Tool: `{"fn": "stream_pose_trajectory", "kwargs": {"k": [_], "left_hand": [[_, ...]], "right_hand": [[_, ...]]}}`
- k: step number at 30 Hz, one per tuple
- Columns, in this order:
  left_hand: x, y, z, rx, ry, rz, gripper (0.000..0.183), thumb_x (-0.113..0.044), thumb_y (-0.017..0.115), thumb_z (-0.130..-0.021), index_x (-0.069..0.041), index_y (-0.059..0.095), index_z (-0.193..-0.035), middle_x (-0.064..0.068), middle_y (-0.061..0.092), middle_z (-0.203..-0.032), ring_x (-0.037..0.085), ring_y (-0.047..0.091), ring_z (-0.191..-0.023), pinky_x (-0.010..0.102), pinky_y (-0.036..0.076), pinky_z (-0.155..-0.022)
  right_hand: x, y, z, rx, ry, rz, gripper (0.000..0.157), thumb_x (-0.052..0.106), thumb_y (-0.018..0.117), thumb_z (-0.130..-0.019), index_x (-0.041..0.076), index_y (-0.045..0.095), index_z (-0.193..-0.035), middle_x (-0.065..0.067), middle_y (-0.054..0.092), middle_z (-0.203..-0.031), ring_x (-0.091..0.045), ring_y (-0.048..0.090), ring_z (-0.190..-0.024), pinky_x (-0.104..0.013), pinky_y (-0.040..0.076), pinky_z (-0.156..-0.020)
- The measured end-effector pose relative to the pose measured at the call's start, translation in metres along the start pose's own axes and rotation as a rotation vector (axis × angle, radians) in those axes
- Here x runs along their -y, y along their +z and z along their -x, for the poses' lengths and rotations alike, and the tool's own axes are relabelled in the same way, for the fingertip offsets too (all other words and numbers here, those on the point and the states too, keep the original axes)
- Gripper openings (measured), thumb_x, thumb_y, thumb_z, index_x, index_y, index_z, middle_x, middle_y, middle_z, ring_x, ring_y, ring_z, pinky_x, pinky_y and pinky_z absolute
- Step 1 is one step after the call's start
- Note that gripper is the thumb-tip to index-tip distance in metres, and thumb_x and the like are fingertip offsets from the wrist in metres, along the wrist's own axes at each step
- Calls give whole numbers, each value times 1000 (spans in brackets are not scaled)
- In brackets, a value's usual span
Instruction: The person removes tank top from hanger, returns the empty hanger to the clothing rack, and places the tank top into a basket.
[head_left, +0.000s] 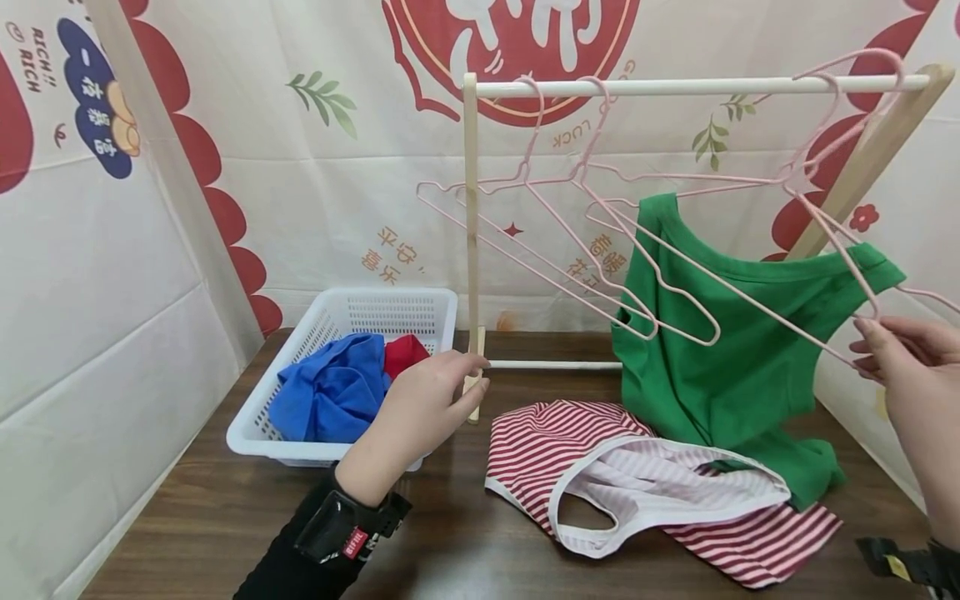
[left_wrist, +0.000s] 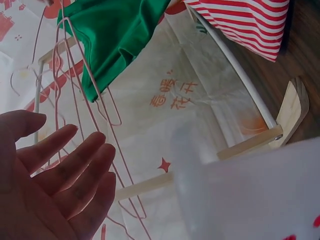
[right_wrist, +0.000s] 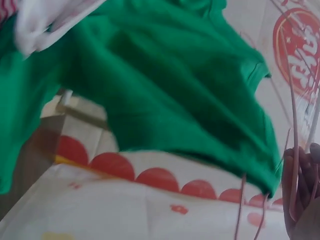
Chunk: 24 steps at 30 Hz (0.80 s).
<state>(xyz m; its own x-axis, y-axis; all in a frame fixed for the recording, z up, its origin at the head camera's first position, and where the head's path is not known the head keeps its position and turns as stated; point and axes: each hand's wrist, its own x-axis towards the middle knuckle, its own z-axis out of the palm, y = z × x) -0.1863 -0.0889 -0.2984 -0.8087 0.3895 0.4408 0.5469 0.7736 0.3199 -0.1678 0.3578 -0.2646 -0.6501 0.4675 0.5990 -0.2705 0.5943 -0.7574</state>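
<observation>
Below the rail (head_left: 675, 86), my right grip (head_left: 918, 362) pinches pink hanger (right_wrist: 294, 135), left grip (head_left: 420, 404) loose; tilting could drop green tank top (head_left: 720, 333).

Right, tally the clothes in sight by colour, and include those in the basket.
Green garment: 1
Red-and-white striped garment: 1
Blue garment: 1
Red garment: 1
Total in sight: 4
</observation>
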Motion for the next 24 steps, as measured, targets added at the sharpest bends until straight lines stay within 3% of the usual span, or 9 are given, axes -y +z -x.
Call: {"fn": "stream_pose_trajectory", "kwargs": {"k": [2,4,9,14,17,20,24], "left_hand": [[0,3,0,7,4,-6,32,-35,61,-95,-16,67,-121,2,69,-112,14,66,-92,27,55,-73],[0,5,-1,3,6,-12,32,-35,62,-95,-16,67,-120,2,69,-112,15,66,-95,27,55,-73],[-1,9,-2,-10,7,-32,32,-35,63,-94,-16,68,-119,2,69,-113,17,66,-98,29,56,-76],[-3,14,-7,9,39,-97,32,-34,63,-94,-15,68,-119,3,69,-110,17,67,-94,29,56,-74],[-5,17,-8,21,68,-131,33,-35,65,-92,-15,68,-118,3,70,-106,17,67,-89,29,56,-72],[-7,20,-10,25,99,-147,32,-35,66,-92,-15,68,-117,3,70,-105,17,67,-89,31,56,-74],[-10,24,-12,15,138,-167,30,-33,64,-93,-15,69,-116,2,70,-103,17,66,-89,31,55,-76]], "right_hand": [[6,3,1,48,0,23,16,14,58,-98,29,63,-100,23,58,-79,10,55,-64,-2,44,-65],[13,6,0,91,-8,67,13,16,55,-99,18,65,-108,21,57,-82,10,55,-67,-2,44,-65],[32,16,-2,159,-61,246,37,20,52,-101,-5,60,-126,9,56,-91,16,51,-68,-1,42,-63],[45,28,-6,182,-108,300,37,20,54,-100,-5,61,-127,-16,61,-101,18,49,-65,0,41,-61],[49,34,-8,198,-132,283,36,19,55,-100,-4,62,-126,-18,63,-101,18,51,-64,0,41,-61],[52,40,-10,209,-158,247,34,18,58,-98,-4,64,-124,-1,65,-92,17,53,-63,-1,42,-61],[55,47,-12,232,-168,215,33,19,61,-97,-2,67,-120,25,54,-81,16,55,-62,-3,44,-61]]}}
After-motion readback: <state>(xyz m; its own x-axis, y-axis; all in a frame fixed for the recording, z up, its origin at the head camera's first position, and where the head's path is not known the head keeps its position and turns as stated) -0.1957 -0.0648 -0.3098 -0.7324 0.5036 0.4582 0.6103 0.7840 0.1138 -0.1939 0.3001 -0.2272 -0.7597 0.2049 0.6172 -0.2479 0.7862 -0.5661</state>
